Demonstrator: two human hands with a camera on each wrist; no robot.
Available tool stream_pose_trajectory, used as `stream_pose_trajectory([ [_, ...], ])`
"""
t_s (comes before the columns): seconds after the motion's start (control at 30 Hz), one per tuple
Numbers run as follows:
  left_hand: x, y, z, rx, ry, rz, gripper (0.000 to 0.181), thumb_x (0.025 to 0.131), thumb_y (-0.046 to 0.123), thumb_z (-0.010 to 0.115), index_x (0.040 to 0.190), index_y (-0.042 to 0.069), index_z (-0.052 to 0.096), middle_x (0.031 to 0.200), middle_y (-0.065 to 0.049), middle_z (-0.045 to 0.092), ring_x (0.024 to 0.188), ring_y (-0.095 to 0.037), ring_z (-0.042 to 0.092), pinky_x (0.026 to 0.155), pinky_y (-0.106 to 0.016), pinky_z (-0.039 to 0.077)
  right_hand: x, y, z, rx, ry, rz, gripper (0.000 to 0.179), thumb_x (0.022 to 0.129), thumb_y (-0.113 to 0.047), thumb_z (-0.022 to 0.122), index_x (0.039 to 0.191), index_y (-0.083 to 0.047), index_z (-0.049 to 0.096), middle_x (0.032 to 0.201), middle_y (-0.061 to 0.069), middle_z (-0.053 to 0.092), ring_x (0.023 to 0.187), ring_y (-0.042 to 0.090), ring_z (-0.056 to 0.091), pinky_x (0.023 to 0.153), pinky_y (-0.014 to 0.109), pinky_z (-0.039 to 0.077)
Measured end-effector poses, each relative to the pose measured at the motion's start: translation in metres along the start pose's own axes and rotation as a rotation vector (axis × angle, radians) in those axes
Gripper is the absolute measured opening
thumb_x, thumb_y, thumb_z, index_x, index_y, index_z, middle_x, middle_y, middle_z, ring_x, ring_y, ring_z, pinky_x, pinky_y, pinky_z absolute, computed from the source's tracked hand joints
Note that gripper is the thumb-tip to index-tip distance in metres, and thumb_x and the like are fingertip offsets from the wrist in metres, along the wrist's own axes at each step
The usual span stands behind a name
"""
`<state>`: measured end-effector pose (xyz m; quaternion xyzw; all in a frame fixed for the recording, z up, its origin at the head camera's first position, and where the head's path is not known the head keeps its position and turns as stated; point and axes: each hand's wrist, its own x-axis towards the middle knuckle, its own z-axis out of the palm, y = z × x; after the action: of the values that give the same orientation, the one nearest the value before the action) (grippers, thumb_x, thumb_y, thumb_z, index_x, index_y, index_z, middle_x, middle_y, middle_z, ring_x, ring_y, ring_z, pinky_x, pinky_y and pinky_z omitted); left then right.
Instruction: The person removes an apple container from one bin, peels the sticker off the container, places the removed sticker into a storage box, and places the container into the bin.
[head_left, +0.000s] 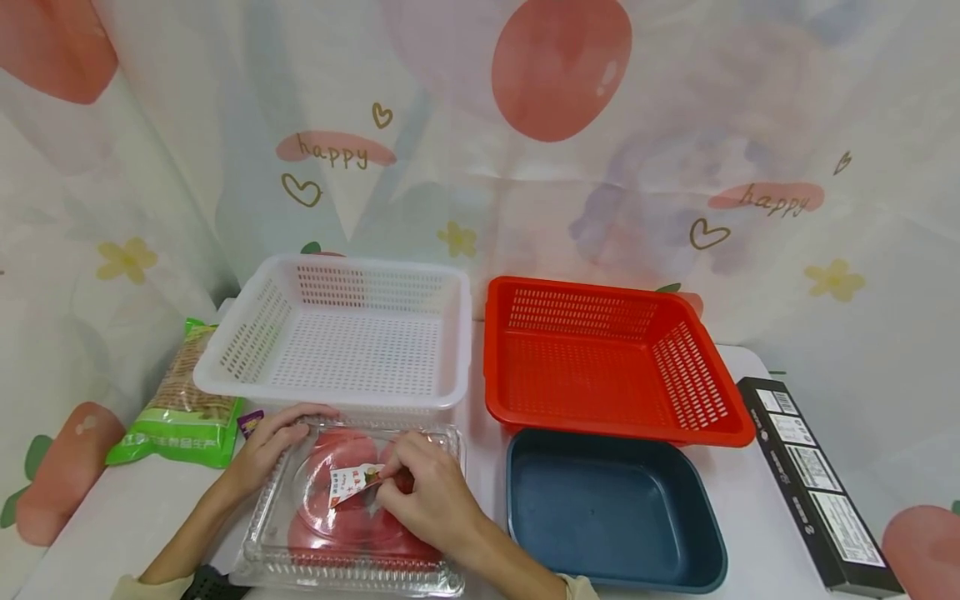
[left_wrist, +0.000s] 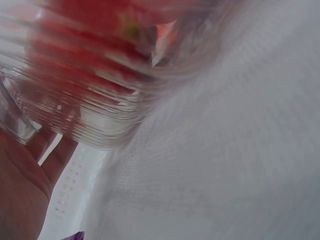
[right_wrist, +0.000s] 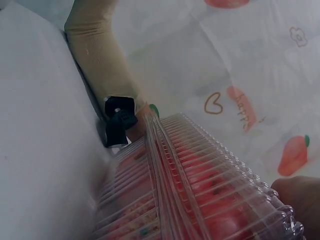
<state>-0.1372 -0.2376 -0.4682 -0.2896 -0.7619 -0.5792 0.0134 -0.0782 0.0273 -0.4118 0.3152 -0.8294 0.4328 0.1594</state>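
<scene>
A clear plastic clamshell box (head_left: 273, 525) with ridged walls lies lid-up on the table in front of me. Large red round fruits (head_left: 330, 537), tomato-like, show through its lid. A small white paper label (head_left: 348, 485) with red print lies on the lid. My right hand (head_left: 435, 500) pinches the label's right end between thumb and forefinger. On the box's upper left edge rests my left hand (head_left: 262, 454), its fingers reaching over the rim. In the left wrist view, extended fingers (left_wrist: 60, 155) touch the ridged side wall.
Behind the box stands a white slotted basket (head_left: 360, 342), with a red basket (head_left: 577, 375) to its right. A dark blue tub (head_left: 607, 517) is right of the box. A green-and-brown packet (head_left: 183, 417), a small purple wrapper (head_left: 250, 422) and a long black box (head_left: 810, 483) flank them.
</scene>
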Motion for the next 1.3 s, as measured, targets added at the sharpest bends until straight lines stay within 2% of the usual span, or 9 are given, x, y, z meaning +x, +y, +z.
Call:
stream_pose_trajectory([
  [0.33,0.000,0.000,0.000,-0.015,0.001,-0.004,0.037,0.098,-0.002,0.033,0.126,-0.001,0.058,0.127,0.017,0.061,0.120,0.004,0.054,0.097,-0.010,0.039,0.000,0.002,0.001,-0.038,0.047,-0.093,0.020,0.067,0.003,0.063,0.073,-0.015,0.056,0.075,-0.004,0.058,0.066,0.002,0.048,0.061,0.001,0.035],
  [0.53,0.000,0.000,0.002,-0.014,-0.003,-0.010,0.037,0.098,-0.002,0.033,0.126,-0.001,0.058,0.126,0.018,0.061,0.120,0.004,0.053,0.097,-0.010,0.039,0.000,0.002,0.000,-0.032,0.045,-0.095,0.020,0.066,0.003,0.063,0.073,-0.015,0.056,0.075,-0.004,0.058,0.067,0.002,0.049,0.062,0.001,0.036],
  [0.77,0.000,0.000,0.001,-0.021,-0.001,0.003,0.037,0.098,-0.003,0.032,0.125,-0.003,0.058,0.126,0.017,0.062,0.120,0.004,0.053,0.097,-0.010,0.039,-0.001,0.002,0.000,0.051,0.085,0.008,0.020,0.067,0.007,0.064,0.073,-0.011,0.058,0.077,-0.002,0.060,0.069,0.004,0.051,0.062,0.005,0.040],
  [0.97,-0.001,-0.001,0.001,-0.029,-0.002,0.011,0.037,0.098,-0.004,0.032,0.124,-0.004,0.058,0.126,0.017,0.062,0.120,0.003,0.054,0.097,-0.011,0.039,0.000,0.002,0.000,0.061,0.095,0.035,0.020,0.070,0.007,0.063,0.076,-0.012,0.062,0.079,-0.001,0.062,0.072,0.007,0.055,0.065,0.007,0.043],
  [1.13,-0.001,-0.003,0.001,-0.020,0.002,0.023,0.038,0.098,-0.004,0.031,0.124,-0.003,0.058,0.126,0.015,0.062,0.119,0.003,0.054,0.097,-0.011,0.039,0.001,0.001,-0.003,0.084,0.103,-0.002,0.017,0.077,0.005,0.067,0.085,-0.010,0.067,0.088,0.001,0.066,0.083,0.011,0.062,0.074,0.014,0.050],
  [1.3,-0.001,-0.002,0.001,-0.025,0.001,0.006,0.037,0.098,-0.003,0.032,0.124,-0.002,0.059,0.126,0.017,0.061,0.120,0.003,0.053,0.098,-0.011,0.039,0.000,-0.001,-0.010,0.100,0.104,-0.084,0.020,0.078,0.006,0.067,0.090,-0.011,0.066,0.091,0.001,0.066,0.082,0.010,0.061,0.069,0.015,0.053],
])
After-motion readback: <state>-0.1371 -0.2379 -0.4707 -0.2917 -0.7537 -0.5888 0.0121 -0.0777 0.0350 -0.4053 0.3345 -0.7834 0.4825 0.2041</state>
